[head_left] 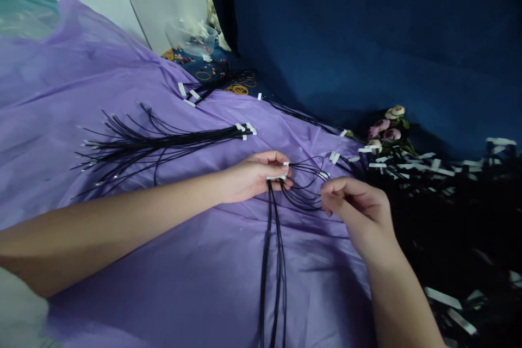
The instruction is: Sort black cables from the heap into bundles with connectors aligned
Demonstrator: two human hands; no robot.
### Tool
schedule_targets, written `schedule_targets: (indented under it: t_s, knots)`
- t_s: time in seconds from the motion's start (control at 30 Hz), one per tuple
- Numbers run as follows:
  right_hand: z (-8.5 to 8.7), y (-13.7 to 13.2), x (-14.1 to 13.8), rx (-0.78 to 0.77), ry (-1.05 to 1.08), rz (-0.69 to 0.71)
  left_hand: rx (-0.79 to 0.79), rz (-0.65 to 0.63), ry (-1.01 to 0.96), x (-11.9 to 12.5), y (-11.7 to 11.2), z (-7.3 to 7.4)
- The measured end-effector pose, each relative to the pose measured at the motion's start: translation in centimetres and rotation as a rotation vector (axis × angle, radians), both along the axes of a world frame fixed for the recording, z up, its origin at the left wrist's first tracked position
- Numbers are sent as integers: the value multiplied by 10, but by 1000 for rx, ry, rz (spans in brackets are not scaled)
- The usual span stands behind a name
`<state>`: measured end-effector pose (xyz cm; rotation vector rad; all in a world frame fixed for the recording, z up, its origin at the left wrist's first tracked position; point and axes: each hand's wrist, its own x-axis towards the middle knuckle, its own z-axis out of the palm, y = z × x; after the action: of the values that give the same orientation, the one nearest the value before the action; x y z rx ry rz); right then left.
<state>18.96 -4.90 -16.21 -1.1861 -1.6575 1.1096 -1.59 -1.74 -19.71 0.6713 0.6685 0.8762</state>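
Note:
My left hand (255, 176) is closed around several thin black cords (271, 261) with small white tags at their tops. Some of these cords hang straight down, while others loop to the right toward my right hand (356, 209). The fingertips of my right hand are pinched together at the end of the looped cords (304, 201); the exact grip is partly hidden. Left of my hands, a large bundle of black cords (163, 144) with white tags lies on the purple sheet (196, 277).
More tagged cords (207, 87) lie at the back, near yellow rubber bands (237, 89) and a clear plastic bowl (191, 38). Artificial flowers (383, 129) sit at the right, by a large dark pile of tagged cords (457, 217). A dark blue cloth (367, 32) hangs behind.

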Motion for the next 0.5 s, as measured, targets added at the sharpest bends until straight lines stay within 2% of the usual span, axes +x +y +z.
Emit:
schedule_targets:
  t_s: [0.1, 0.3, 0.5]
  knots:
    - [-3, 3, 0, -1, 5, -75, 13, -9, -5, -1, 1, -1]
    - [-7, 8, 3, 6, 28, -132, 30, -21, -24, -1, 2, -4]
    - [-2, 5, -1, -40, 10, -178, 47, -18, -46, -1, 3, -7]
